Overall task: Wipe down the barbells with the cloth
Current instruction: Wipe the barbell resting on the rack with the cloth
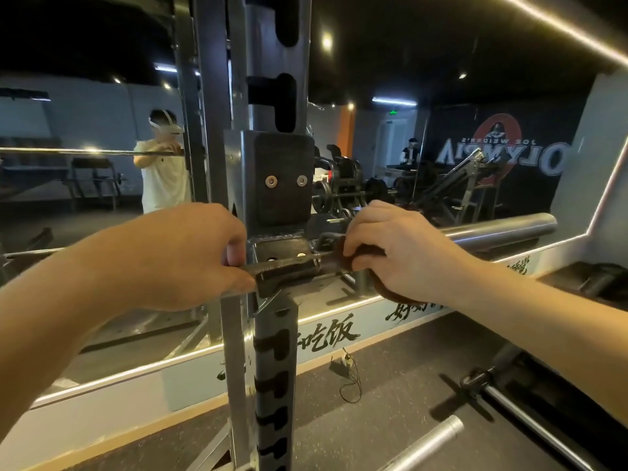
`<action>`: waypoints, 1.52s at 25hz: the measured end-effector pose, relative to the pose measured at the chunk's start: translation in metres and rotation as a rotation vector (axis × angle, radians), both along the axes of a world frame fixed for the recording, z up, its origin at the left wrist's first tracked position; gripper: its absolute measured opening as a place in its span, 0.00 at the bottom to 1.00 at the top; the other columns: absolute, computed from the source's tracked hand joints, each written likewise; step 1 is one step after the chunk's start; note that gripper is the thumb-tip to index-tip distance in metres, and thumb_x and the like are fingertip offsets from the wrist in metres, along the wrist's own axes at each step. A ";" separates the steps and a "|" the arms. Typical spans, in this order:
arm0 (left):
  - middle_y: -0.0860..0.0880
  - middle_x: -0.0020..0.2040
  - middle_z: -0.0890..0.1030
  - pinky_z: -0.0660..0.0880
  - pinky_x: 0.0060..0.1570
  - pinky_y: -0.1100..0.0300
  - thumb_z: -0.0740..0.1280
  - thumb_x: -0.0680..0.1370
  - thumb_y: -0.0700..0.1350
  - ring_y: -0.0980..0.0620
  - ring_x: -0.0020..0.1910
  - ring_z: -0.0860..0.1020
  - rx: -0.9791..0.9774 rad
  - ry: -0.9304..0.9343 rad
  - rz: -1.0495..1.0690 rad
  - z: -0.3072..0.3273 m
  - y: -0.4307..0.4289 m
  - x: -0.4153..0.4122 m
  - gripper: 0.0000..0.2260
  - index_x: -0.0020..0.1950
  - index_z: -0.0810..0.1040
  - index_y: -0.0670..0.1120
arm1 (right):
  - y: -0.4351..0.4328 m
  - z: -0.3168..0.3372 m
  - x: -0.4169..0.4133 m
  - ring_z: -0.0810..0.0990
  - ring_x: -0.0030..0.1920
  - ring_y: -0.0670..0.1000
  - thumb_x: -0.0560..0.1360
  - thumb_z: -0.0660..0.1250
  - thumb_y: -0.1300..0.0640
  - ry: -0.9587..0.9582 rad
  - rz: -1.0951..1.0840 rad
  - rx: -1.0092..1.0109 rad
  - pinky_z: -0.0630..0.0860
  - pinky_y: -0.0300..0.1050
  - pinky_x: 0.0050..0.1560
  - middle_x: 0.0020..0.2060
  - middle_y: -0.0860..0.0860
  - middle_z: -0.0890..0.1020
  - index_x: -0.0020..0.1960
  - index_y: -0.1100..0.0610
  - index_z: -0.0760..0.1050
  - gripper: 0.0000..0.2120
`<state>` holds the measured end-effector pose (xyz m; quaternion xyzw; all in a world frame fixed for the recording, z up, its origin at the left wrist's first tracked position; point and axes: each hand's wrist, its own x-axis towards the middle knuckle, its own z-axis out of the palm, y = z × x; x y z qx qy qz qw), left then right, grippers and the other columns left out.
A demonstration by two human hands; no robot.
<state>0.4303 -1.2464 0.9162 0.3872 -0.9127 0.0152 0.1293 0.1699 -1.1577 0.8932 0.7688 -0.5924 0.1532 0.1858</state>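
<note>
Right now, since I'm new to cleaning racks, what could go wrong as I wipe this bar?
Your left hand grips the bar right beside the hook; fingers could get pinched if the bar shifts. The cloth under your right hand may snag there. The floor barbell could trip you.

Eyes on the mirror [373, 137]: the dark banner [503, 154] reflected there shows reversed lettering, small "JOE WEIDER'S" above a big "OLYMPIA". On the pale wall strip [190, 379] under the mirror there are black brushed characters, and I can read "吃饭". The next group, just below my right hand [401, 246], is too cut off to read. The green sign [393, 112] over the reflected door is too small to read.
</note>
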 end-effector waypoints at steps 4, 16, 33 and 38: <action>0.58 0.39 0.81 0.70 0.40 0.68 0.73 0.74 0.60 0.60 0.40 0.78 0.010 -0.005 -0.029 0.001 -0.003 0.000 0.08 0.43 0.80 0.57 | 0.001 0.011 -0.006 0.67 0.56 0.36 0.80 0.69 0.56 0.010 -0.056 0.059 0.60 0.22 0.55 0.56 0.39 0.75 0.59 0.47 0.81 0.10; 0.58 0.39 0.80 0.70 0.40 0.69 0.73 0.74 0.59 0.60 0.40 0.78 0.012 0.005 -0.061 -0.002 -0.008 0.002 0.09 0.44 0.81 0.56 | -0.003 0.008 0.010 0.69 0.58 0.38 0.78 0.70 0.57 -0.004 -0.050 0.035 0.67 0.34 0.65 0.54 0.39 0.75 0.54 0.48 0.82 0.07; 0.57 0.39 0.80 0.68 0.37 0.68 0.72 0.75 0.59 0.60 0.39 0.78 -0.016 -0.026 -0.056 -0.001 -0.004 -0.001 0.09 0.43 0.79 0.56 | 0.009 -0.023 0.000 0.71 0.56 0.42 0.79 0.70 0.56 -0.220 -0.164 -0.201 0.69 0.40 0.62 0.55 0.44 0.77 0.60 0.52 0.82 0.11; 0.56 0.41 0.78 0.67 0.37 0.68 0.70 0.78 0.60 0.59 0.40 0.76 -0.093 -0.069 -0.072 -0.004 -0.002 -0.001 0.10 0.44 0.76 0.56 | 0.015 -0.042 0.007 0.71 0.58 0.41 0.79 0.69 0.57 -0.356 -0.230 -0.429 0.63 0.28 0.59 0.56 0.43 0.81 0.61 0.52 0.83 0.11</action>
